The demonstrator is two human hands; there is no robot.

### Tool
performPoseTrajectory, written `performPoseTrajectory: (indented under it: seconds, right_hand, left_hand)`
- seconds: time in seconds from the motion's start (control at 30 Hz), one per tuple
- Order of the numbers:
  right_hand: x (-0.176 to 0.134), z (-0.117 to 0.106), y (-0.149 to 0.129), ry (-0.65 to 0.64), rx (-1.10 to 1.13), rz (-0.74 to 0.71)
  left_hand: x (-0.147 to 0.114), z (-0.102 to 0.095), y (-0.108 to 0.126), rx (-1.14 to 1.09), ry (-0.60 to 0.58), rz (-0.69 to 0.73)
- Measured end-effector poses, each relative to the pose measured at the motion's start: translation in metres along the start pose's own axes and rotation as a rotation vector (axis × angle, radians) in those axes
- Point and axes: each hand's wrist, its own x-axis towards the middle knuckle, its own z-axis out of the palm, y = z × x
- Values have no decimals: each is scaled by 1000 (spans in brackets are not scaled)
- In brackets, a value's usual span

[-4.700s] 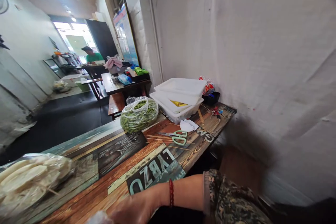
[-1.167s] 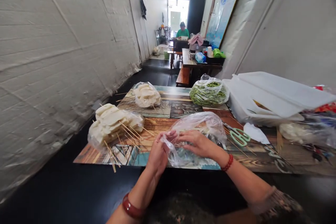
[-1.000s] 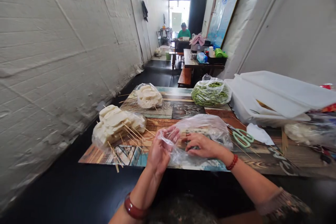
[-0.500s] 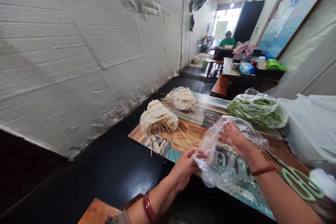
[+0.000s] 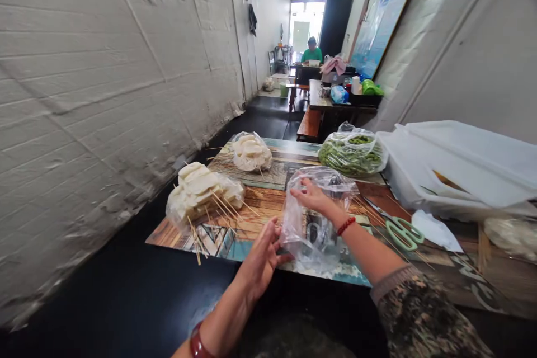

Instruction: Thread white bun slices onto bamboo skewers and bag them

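A clear plastic bag (image 5: 310,240) lies loosely spread on the patterned tabletop in front of me. My left hand (image 5: 263,260) is at its left edge, fingers apart and slightly bent; whether the fingertips touch the film I cannot tell. Over the bag's upper part is my right hand (image 5: 314,199), its fingers stretched out against the plastic. Left of the bag sits a bagged pile of pale white slices on skewers (image 5: 201,190), sticks poking out. A second bagged pile of white slices (image 5: 251,152) lies behind it.
Behind the bag is a bag of green vegetables (image 5: 352,151). To the right lie green-handled scissors (image 5: 403,232), a white paper piece (image 5: 436,229), loose skewers and white plastic bins (image 5: 419,179). A person in green (image 5: 311,53) sits at a far table.
My left hand has let go of the bag's edge, and its fingers have spread. My right hand stays at the bag. The view has swung right, bringing more of the bins into sight.
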Motion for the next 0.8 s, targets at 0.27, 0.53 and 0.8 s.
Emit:
performPoseTrajectory:
  seconds: [0.27, 0.53, 0.8]
  right_hand:
    - [-17, 26, 9, 24, -218, -129]
    - [-39, -45, -28, -300, -375, -362]
    - [-59, -10, -107, -228, -199, -392]
  left_hand:
    - [30, 29, -34, -67, -21, -41]
    - [31, 4, -24, -134, 85, -30]
    - [63, 12, -39, -150, 43, 72]
